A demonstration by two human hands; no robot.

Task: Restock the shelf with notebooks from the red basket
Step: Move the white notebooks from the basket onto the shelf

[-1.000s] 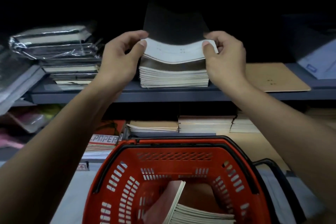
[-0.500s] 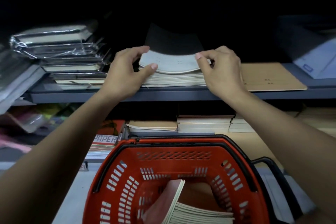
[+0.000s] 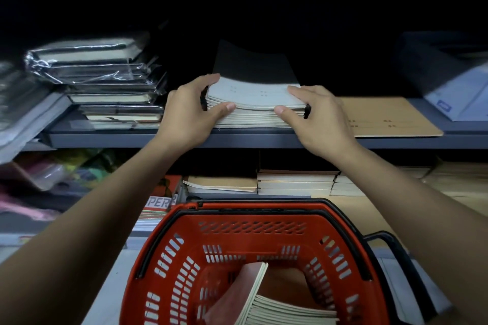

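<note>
up on the grey shelf (image 3: 264, 137) sits a stack of notebooks (image 3: 253, 113), page edges facing the camera, and both hands are at it. the left hand (image 3: 190, 113) curls around the stack's left corner, fingers over the top of the uppermost notebook (image 3: 250, 92) and thumb pressed against the page edges lower down. the right hand (image 3: 319, 116) mirrors it at the right corner, forefinger lying on the top cover and thumb tip against the front edges. the top notebook has a pale cover with small printed marks too tiny to read, and it bows slightly upward over the pile; its far part goes dark into the shadow behind.

just right of the stack a flat brown kraft notebook (image 3: 390, 119) lies on the same shelf, with small marks along its near edge, also unreadable. left of the stack is a pile of plastic-wrapped books (image 3: 105, 82), shiny film catching the light. at the far right a pale box or pack (image 3: 459, 97) carries a small blue label, not legible.

below, the red basket (image 3: 253, 250) with black rim and handle holds more notebooks (image 3: 277, 309), one leaning upright against the rest. on the lower shelf behind it are more stacked notebooks (image 3: 295, 182), and to the left a red-and-white pack (image 3: 158, 203) shows the letters "per".
</note>
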